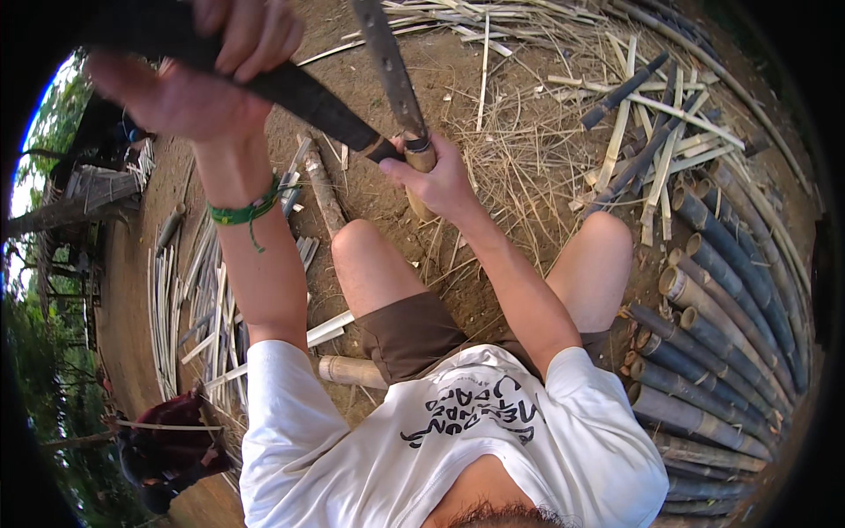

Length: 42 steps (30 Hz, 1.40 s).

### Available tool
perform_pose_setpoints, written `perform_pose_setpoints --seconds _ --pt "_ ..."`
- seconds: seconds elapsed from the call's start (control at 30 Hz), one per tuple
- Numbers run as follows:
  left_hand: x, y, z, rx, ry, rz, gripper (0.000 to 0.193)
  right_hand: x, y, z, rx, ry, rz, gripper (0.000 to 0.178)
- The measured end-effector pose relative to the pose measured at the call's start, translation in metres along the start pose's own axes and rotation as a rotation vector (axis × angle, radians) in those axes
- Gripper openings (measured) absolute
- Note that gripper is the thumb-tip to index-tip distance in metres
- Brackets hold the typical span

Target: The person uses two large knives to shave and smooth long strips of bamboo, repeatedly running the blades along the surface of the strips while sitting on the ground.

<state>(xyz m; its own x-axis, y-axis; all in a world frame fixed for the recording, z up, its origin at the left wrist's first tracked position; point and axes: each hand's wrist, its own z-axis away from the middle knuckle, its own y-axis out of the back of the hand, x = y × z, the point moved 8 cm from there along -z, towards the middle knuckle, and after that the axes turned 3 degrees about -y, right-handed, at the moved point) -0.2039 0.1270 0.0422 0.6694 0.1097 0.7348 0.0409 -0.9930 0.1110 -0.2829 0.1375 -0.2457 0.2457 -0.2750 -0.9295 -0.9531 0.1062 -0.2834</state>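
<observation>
- R hand [440,180]: wrapped round bamboo handle [421,159], spotted blade [393,70] rising from its top; dark blade's [308,99] butt end meets it.
- L hand [194,110]: up-left of handle, fingers folded over dark blade — bit blurred.
- Split strips [613,154]: R of handle, more to its L; plenty looks done.
- Whole poles [704,308]: R of handle, nearer body — unsplit, prob. work left.

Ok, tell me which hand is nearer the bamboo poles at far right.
Right: the right hand is well left of the bamboo poles; the left hand is farther left, at the dark blade.
</observation>
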Motion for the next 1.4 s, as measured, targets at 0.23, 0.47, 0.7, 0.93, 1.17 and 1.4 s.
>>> perform_pose_setpoints --seconds 0.23,0.47,0.7,0.93,1.17,1.4 --pt "0.013 -0.004 0.022 0.941 -0.448 -0.859 0.047 -0.05 0.037 -0.028 0.251 0.173 -0.237 0.025" --pt "-0.083 0.018 0.201 1.247 0.085 -0.65 0.04 -0.122 0.081 -0.053 0.377 0.382 -0.474 0.024" --pt "-0.2 0.016 0.286 1.704 0.381 0.298 0.09 -0.138 0.088 -0.041 0.481 0.251 -0.678 0.028" --pt "-0.191 0.065 0.314 2.008 -0.229 0.707 0.11 -0.14 0.065 -0.022 0.317 0.232 -0.751 0.024" --pt "-0.11 0.117 0.363 2.28 -0.486 0.549 0.067 -0.096 0.076 -0.037 0.4 0.023 -0.644 0.024" --pt "0.069 0.102 0.311 1.743 -0.886 -0.151 0.049 0.081 0.111 0.036 0.4 -0.652 -0.415 0.016"
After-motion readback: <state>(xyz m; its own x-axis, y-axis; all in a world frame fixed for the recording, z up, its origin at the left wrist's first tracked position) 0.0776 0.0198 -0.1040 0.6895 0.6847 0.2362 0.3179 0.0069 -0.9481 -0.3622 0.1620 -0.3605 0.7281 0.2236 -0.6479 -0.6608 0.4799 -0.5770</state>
